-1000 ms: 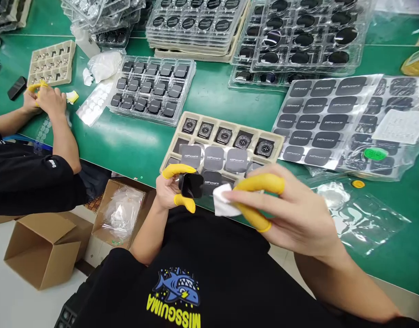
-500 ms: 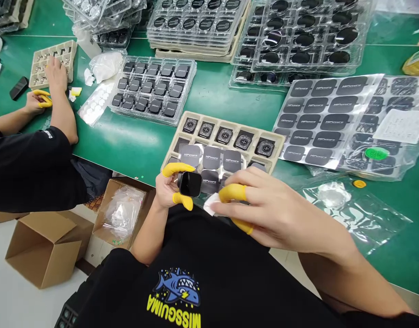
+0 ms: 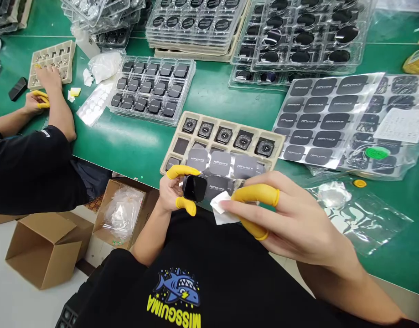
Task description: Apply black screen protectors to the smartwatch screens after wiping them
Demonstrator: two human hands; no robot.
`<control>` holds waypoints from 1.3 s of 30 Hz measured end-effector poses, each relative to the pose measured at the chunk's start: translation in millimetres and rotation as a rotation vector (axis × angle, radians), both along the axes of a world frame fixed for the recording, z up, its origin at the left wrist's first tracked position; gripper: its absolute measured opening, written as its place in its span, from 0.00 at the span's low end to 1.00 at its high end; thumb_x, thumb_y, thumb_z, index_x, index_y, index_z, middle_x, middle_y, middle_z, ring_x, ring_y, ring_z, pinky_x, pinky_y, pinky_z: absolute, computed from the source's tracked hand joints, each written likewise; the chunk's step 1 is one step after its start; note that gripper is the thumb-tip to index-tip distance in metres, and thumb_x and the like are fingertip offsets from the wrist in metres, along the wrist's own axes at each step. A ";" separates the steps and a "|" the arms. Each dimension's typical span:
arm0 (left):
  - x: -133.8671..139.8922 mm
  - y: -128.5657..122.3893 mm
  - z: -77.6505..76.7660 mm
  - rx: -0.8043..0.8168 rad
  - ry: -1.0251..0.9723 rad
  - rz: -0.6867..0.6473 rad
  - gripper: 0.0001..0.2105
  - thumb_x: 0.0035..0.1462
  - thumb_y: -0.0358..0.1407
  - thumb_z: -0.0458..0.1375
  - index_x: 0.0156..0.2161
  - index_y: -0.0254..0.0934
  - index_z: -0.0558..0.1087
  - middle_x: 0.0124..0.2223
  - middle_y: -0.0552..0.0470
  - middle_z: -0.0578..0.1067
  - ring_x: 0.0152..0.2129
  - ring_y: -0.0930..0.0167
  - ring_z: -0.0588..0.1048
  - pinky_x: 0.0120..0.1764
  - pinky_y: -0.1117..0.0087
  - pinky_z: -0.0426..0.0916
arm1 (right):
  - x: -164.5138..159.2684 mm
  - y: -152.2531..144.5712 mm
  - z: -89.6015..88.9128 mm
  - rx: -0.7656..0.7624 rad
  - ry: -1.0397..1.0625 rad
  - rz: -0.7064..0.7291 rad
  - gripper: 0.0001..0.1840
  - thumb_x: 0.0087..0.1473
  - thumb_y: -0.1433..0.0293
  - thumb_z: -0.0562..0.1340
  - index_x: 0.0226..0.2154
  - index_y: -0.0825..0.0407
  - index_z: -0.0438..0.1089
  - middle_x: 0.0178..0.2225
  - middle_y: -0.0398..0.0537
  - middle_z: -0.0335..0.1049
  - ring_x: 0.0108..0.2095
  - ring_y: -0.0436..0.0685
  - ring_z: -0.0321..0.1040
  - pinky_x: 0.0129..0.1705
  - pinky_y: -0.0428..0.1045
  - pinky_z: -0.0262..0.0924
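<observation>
My left hand (image 3: 175, 189), with yellow finger cots on thumb and finger, grips a black square smartwatch body (image 3: 195, 188), its dark glass facing up. Just right of it, my right hand (image 3: 274, 209) pinches a folded white wipe (image 3: 223, 207), apart from the watch. A clear sheet of dark HiFuture films (image 3: 221, 162) lies between and beyond my hands; whether a hand also touches it I cannot tell. Under that sheet is a beige compartment tray (image 3: 177, 132) with watch bodies (image 3: 224, 135) lying back side up in its far row.
Left of the tray is a clear blister tray of black watch pieces (image 3: 147, 87). More film sheets (image 3: 318, 120) and a plastic bag (image 3: 373, 223) lie right. Stacked trays (image 3: 192, 38) stand behind. A co-worker's hand (image 3: 50, 75) reaches into another tray; open cartons (image 3: 41, 250) sit below.
My right hand has drawn the wipe slightly right and down, showing more of it. The watch and film sheet have shifted a little right. The co-worker's hand has moved left over its tray.
</observation>
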State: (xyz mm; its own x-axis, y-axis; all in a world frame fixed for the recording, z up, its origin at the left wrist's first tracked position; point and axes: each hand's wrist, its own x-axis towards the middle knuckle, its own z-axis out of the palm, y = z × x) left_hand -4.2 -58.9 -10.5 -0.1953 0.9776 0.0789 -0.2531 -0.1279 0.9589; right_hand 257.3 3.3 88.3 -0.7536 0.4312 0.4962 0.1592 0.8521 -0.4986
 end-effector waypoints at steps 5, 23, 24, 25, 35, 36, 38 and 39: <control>2.2 -4.7 -6.1 -0.040 -0.019 -0.065 0.46 0.21 0.66 0.82 0.46 0.39 0.87 0.40 0.46 0.87 0.40 0.59 0.87 0.46 0.62 0.83 | -4.1 -4.2 0.9 0.043 0.010 0.005 0.17 0.69 0.78 0.63 0.55 0.48 0.79 0.41 0.50 0.81 0.44 0.61 0.75 0.42 0.56 0.73; 5.7 -3.0 -5.8 0.083 0.092 -0.192 0.40 0.38 0.57 0.84 0.54 0.38 0.86 0.45 0.45 0.90 0.40 0.61 0.89 0.45 0.66 0.84 | -40.5 -9.0 0.5 0.425 -0.150 -0.055 0.14 0.74 0.78 0.61 0.51 0.57 0.84 0.42 0.52 0.83 0.46 0.61 0.73 0.39 0.56 0.59; 5.8 -3.1 -7.5 0.095 0.091 -0.193 0.40 0.39 0.58 0.84 0.55 0.38 0.86 0.46 0.45 0.90 0.41 0.60 0.89 0.46 0.65 0.84 | -41.4 -6.9 0.7 0.444 -0.166 -0.081 0.15 0.73 0.79 0.60 0.52 0.58 0.83 0.41 0.53 0.83 0.44 0.61 0.72 0.38 0.56 0.59; 5.4 -3.1 -8.8 0.104 0.085 -0.184 0.41 0.39 0.58 0.84 0.55 0.38 0.85 0.46 0.44 0.89 0.42 0.60 0.89 0.47 0.65 0.84 | -40.9 -4.7 0.4 0.458 -0.182 -0.107 0.16 0.73 0.80 0.60 0.52 0.59 0.83 0.39 0.53 0.82 0.42 0.61 0.72 0.37 0.56 0.59; -3.7 -2.5 3.2 0.075 0.020 -0.032 0.44 0.24 0.63 0.82 0.47 0.38 0.89 0.40 0.45 0.88 0.36 0.62 0.88 0.43 0.66 0.85 | -1.0 -10.2 -12.1 0.169 -0.038 -0.518 0.27 0.66 0.83 0.67 0.60 0.41 0.79 0.42 0.51 0.80 0.35 0.60 0.72 0.35 0.55 0.65; -2.3 -1.8 4.4 0.073 0.005 -0.034 0.44 0.24 0.62 0.83 0.47 0.38 0.89 0.40 0.46 0.88 0.36 0.62 0.88 0.42 0.66 0.85 | -1.2 -13.2 -11.4 0.144 -0.030 -0.543 0.28 0.66 0.84 0.67 0.60 0.40 0.79 0.41 0.50 0.80 0.35 0.59 0.72 0.34 0.55 0.65; 1.1 -0.9 6.2 0.066 -0.016 -0.034 0.43 0.23 0.61 0.83 0.47 0.38 0.89 0.39 0.46 0.88 0.36 0.62 0.88 0.42 0.66 0.85 | -3.3 -17.5 -9.8 0.128 0.014 -0.553 0.28 0.65 0.83 0.68 0.59 0.39 0.81 0.40 0.48 0.79 0.33 0.57 0.70 0.32 0.53 0.63; 2.6 -0.8 6.9 0.065 -0.024 -0.028 0.43 0.23 0.60 0.84 0.47 0.38 0.89 0.39 0.46 0.88 0.35 0.62 0.88 0.41 0.66 0.85 | -4.5 -18.5 -9.4 0.130 0.040 -0.551 0.28 0.65 0.83 0.69 0.58 0.38 0.82 0.39 0.47 0.79 0.32 0.56 0.69 0.31 0.53 0.62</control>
State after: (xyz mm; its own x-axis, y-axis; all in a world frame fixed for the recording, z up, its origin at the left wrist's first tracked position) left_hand -1.6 -59.7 -3.5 -0.1707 0.9756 0.1384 -0.2802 -0.1827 0.9424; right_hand 252.8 -15.2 78.9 -0.4142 0.6889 0.5949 0.5806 0.7033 -0.4103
